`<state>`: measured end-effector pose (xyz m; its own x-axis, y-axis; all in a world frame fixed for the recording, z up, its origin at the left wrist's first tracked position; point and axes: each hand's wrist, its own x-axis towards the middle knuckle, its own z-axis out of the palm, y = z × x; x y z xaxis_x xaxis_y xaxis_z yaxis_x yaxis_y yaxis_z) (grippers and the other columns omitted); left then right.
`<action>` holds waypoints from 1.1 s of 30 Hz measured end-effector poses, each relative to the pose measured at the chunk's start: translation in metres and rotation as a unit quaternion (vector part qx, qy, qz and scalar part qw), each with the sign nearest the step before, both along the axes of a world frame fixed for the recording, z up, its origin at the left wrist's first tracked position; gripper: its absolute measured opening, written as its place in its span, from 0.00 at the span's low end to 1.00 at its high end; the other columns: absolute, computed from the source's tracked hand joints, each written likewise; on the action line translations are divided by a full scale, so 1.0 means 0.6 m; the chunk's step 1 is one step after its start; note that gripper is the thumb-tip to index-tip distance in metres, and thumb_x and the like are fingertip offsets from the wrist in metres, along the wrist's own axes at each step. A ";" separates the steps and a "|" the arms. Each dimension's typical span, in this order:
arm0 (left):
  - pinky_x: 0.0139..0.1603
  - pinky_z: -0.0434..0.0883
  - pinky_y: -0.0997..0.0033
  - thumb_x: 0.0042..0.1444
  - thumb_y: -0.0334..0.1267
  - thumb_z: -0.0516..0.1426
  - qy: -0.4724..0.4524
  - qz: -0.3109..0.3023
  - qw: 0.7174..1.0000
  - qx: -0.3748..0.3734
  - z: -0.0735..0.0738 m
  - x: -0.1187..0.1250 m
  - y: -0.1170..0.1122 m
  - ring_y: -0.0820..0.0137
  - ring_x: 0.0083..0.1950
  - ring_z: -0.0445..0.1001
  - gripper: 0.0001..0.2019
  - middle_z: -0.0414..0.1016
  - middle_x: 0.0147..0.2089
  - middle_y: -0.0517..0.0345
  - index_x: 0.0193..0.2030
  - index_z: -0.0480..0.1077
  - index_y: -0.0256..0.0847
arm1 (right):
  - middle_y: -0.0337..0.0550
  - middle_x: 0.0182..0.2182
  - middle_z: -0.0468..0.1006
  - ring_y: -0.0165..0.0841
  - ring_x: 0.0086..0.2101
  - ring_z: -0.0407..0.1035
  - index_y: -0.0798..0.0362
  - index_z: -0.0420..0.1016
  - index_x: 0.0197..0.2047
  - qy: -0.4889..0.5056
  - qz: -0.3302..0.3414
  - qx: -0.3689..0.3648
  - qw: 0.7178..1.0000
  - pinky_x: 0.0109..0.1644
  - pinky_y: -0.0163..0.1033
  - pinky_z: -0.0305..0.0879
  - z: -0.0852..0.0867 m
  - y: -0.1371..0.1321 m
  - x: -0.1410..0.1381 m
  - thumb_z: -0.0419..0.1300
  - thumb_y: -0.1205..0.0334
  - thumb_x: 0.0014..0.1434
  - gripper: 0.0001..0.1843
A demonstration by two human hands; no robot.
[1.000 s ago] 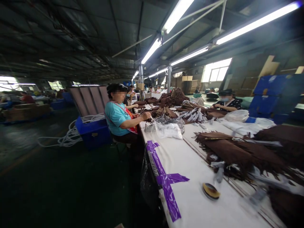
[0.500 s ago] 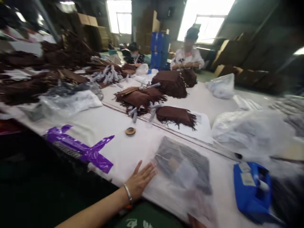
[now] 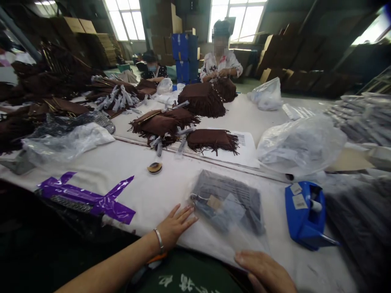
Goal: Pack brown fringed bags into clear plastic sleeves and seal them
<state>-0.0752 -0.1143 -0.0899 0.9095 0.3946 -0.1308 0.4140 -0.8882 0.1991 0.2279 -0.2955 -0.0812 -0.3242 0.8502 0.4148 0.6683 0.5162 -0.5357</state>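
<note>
A clear plastic bag [image 3: 244, 221] holding a folded dark grey article [image 3: 241, 189] with tags lies flat near the table's front edge. My left hand [image 3: 174, 224], wearing a silver bracelet, rests at the bag's left side with its fingers spread. At the bag's lower right edge is my right hand [image 3: 265, 268], its fingers stretched out together over the plastic and its thumb lower down, apart from them. Part of that hand falls outside the picture. To the right of the bag stands a blue tape dispenser [image 3: 305, 215].
Purple tape [image 3: 113, 203] covers part of the front edge at left. Fringed brown pieces [image 3: 210, 140] lie in stacks across the table [image 3: 171, 185], near a small round object [image 3: 154, 167]. Crumpled plastic bags [image 3: 299, 142] lie at right. A co-worker [image 3: 221, 65] handles brown pieces opposite.
The view has shifted, so most things appear further left. My right hand has come up into view at the bag's lower edge. My left hand stays spread beside the bag.
</note>
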 end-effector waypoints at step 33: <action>0.61 0.62 0.61 0.62 0.34 0.47 -0.308 0.094 0.939 -0.118 -0.011 -0.004 0.056 0.69 0.50 0.71 0.12 0.75 0.45 0.55 0.46 0.70 0.42 | 0.44 0.50 0.74 0.45 0.55 0.62 0.50 0.74 0.50 0.178 -0.322 -0.215 0.905 0.63 0.52 0.54 -0.143 -0.027 0.145 0.53 0.40 0.58 0.27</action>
<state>-0.0777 -0.0805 -0.0965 0.7590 0.5816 0.2927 0.3005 -0.7117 0.6350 0.3150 -0.3114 -0.1673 0.3852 0.9227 -0.0176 0.5022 -0.2255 -0.8348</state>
